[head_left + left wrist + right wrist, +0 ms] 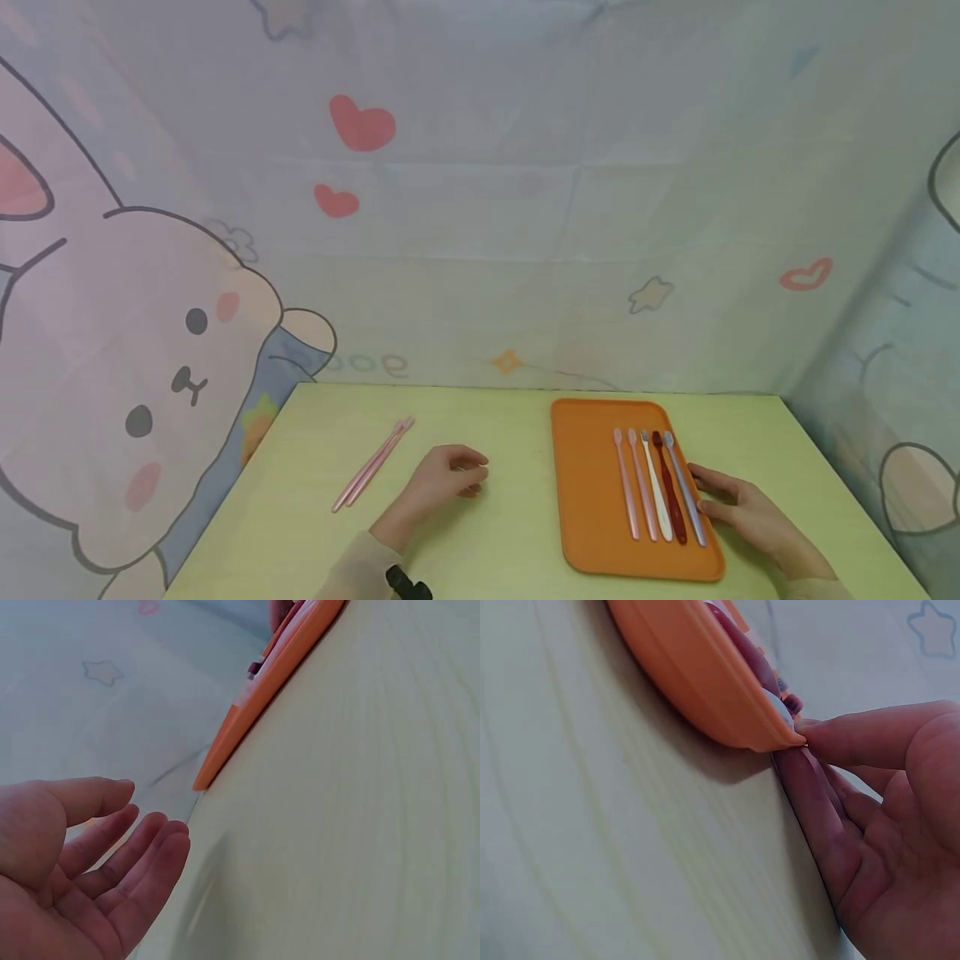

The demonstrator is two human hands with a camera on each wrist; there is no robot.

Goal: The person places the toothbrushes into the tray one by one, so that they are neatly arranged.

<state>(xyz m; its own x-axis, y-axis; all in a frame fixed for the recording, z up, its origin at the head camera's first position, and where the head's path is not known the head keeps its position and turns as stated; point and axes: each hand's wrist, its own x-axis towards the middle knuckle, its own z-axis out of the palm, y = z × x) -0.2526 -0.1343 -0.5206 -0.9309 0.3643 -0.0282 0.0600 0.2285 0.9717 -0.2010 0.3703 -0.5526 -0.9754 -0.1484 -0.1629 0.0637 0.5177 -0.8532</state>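
On the table's right side lies an orange tray. Along its right half several toothbrushes lie side by side: two pink ones, a white toothbrush, a dark red toothbrush and a pale lilac toothbrush. My right hand pinches the tray's right edge; in the right wrist view the thumb is on the rim and fingers are beneath it. Left of the tray, my left hand holds nothing, its fingers loosely bent. Nearest to it, two pink toothbrushes lie slanted and close together.
The yellow-green table has a pale wood-like grain. Behind it hangs a printed cloth with hearts, stars and a large rabbit. A black device sits at my left wrist.
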